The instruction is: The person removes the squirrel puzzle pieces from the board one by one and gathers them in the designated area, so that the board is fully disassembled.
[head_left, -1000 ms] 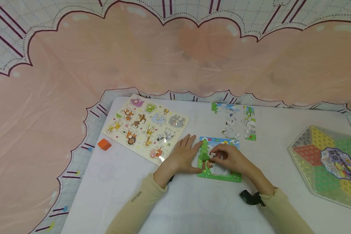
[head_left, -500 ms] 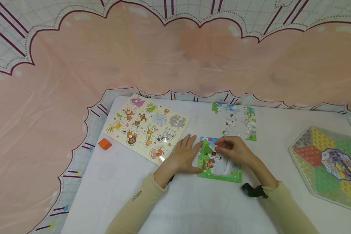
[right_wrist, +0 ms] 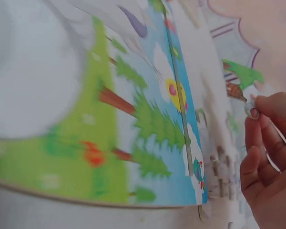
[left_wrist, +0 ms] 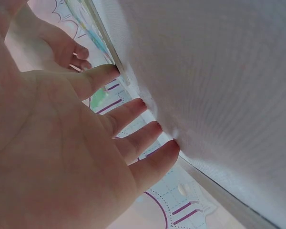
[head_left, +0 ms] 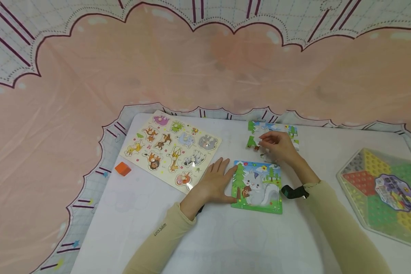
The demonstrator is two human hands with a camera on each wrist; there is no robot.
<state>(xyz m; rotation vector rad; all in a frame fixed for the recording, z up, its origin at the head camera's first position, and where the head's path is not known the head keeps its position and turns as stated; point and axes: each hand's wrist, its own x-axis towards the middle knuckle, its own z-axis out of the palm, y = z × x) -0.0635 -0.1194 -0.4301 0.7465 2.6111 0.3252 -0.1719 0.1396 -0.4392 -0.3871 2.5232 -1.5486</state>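
Note:
A squirrel puzzle board (head_left: 257, 207) lies on the white table in the head view, its picture fully visible. My left hand (head_left: 212, 184) rests beside it with straight, spread fingers, thumb and forefinger at the board's left edge; the same left hand (left_wrist: 76, 143) fills much of the left wrist view. Beyond the board, my right hand (head_left: 279, 146) pinches a puzzle piece (head_left: 251, 142) between thumb and fingertips. In the right wrist view this puzzle piece (right_wrist: 236, 88) shows green tree and brown acorn print. Several laid-out puzzle pieces (head_left: 292, 131) are partly hidden by that hand.
An animal peg puzzle (head_left: 171, 150) lies to the left, with an orange block (head_left: 122, 169) near its corner. At the right is a clear hexagonal box (head_left: 385, 194) with coloured sections. Cloud-patterned cloth (head_left: 205, 68) spreads behind the table (head_left: 140, 228).
My right hand has carried the puzzle piece up off the board and away to the far group of pieces, uncovering the squirrel picture. My left hand has stayed in place.

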